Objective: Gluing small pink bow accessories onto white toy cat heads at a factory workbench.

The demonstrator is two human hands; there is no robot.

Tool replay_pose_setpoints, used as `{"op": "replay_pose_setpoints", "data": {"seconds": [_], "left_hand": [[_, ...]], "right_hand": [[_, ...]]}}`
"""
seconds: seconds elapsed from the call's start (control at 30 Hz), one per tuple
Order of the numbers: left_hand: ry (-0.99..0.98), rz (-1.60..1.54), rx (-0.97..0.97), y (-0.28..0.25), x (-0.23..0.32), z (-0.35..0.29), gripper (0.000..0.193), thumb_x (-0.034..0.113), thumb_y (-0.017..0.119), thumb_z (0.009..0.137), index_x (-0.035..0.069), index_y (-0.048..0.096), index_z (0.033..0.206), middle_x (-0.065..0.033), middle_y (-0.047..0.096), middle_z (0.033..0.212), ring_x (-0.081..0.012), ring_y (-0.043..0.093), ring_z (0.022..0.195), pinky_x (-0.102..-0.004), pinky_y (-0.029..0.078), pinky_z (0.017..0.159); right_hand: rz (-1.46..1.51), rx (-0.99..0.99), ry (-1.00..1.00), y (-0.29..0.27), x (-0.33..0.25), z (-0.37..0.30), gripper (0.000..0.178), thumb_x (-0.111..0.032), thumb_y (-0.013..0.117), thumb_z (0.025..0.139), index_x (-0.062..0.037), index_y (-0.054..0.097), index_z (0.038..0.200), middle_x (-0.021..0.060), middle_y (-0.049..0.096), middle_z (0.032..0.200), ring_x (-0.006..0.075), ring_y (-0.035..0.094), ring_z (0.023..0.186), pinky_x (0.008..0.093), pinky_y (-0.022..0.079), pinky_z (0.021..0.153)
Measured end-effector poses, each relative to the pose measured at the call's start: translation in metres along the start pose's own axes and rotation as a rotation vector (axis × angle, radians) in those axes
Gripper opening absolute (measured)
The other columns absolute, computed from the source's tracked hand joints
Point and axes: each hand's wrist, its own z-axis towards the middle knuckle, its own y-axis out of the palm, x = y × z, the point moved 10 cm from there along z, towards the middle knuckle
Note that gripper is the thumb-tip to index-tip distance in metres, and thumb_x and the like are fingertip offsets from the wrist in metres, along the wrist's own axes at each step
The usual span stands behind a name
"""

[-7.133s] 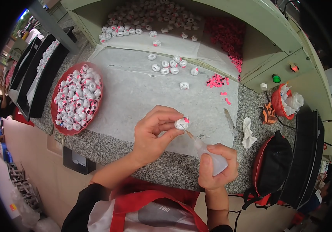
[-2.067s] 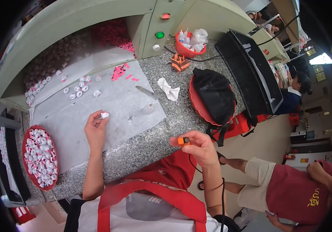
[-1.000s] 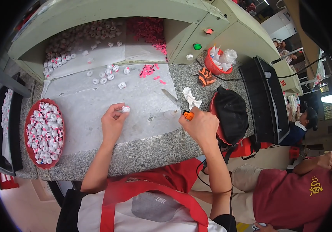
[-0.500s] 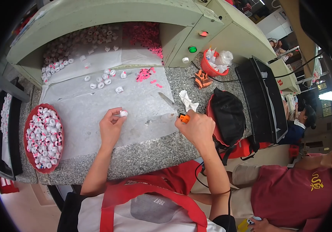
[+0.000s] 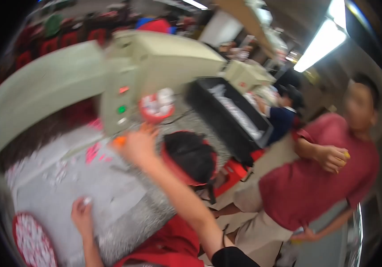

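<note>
My left hand (image 5: 82,218) is over the pale sheet (image 5: 115,189), its fingertips pinched on a small rounded white piece (image 5: 87,201). Blurred by motion, my right hand (image 5: 138,147) is stretched forward beside the machine's buttons. An orange tool (image 5: 119,141) juts from its fingers; its exact kind cannot be made out. Flat pink pieces (image 5: 93,152) and loose white pieces (image 5: 60,171) lie farther back on the sheet. At the near left, a red oval basket (image 5: 15,227) is full of similar white pieces.
A pale green machine housing (image 5: 48,73) arches over the back. Right of it stand a red bowl (image 5: 156,118) of white items, a black cloth item (image 5: 187,153) in a red basket, and a black tray (image 5: 226,115). A person in a maroon shirt (image 5: 315,178) stands at the right.
The view has swung to the right and up and is now blurred. My right hand has moved forward with the orange tool, toward the red bowl. My left hand keeps its white piece.
</note>
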Motion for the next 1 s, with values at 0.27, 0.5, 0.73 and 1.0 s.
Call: {"op": "replay_pose_setpoints", "data": {"seconds": [0.27, 0.5, 0.73, 1.0], "left_hand": [[0.007, -0.183, -0.145, 0.018, -0.044, 0.014, 0.034, 0.0, 0.056, 0.075, -0.002, 0.048, 0.108, -0.0071, 0.055, 0.094, -0.0072, 0.05, 0.071, -0.0161, 0.038, 0.054], [0.001, -0.023, -0.07, 0.008, -0.009, 0.005, 0.027, 0.008, 0.062, 0.074, -0.008, 0.056, 0.094, -0.0169, 0.06, 0.085, -0.0236, 0.057, 0.075, -0.03, 0.046, 0.072], [-0.037, -0.211, -0.146, 0.022, -0.072, 0.029, 0.034, 0.001, 0.055, 0.076, -0.001, 0.049, 0.109, -0.0046, 0.055, 0.091, -0.0058, 0.048, 0.068, -0.0155, 0.035, 0.051], [-0.047, -0.206, -0.119, 0.016, -0.052, 0.022, 0.032, 0.004, 0.055, 0.078, 0.0, 0.049, 0.109, -0.0017, 0.055, 0.085, -0.0026, 0.042, 0.058, -0.0152, 0.03, 0.046]], "right_hand": [[1.475, -1.352, -0.025, 0.008, -0.017, -0.278, 0.021, -0.016, 0.06, 0.074, 0.0005, 0.054, 0.086, 0.0048, 0.054, 0.066, 0.0125, 0.051, 0.066, 0.0282, 0.042, 0.062], [1.131, -1.095, 0.198, 0.08, 0.011, -0.38, 0.022, -0.013, 0.053, 0.073, 0.0007, 0.054, 0.09, 0.012, 0.058, 0.08, 0.0197, 0.055, 0.076, 0.0321, 0.043, 0.069], [0.548, -1.2, 0.011, 0.186, -0.016, -0.418, 0.055, -0.04, 0.039, 0.082, -0.0122, 0.033, 0.128, 0.0212, 0.047, 0.116, 0.0368, 0.049, 0.103, 0.0441, 0.04, 0.085], [0.44, -1.18, 0.121, 0.166, -0.023, -0.401, 0.046, -0.035, 0.038, 0.084, -0.0047, 0.041, 0.118, 0.0207, 0.047, 0.114, 0.0396, 0.049, 0.1, 0.0476, 0.039, 0.084]]}}
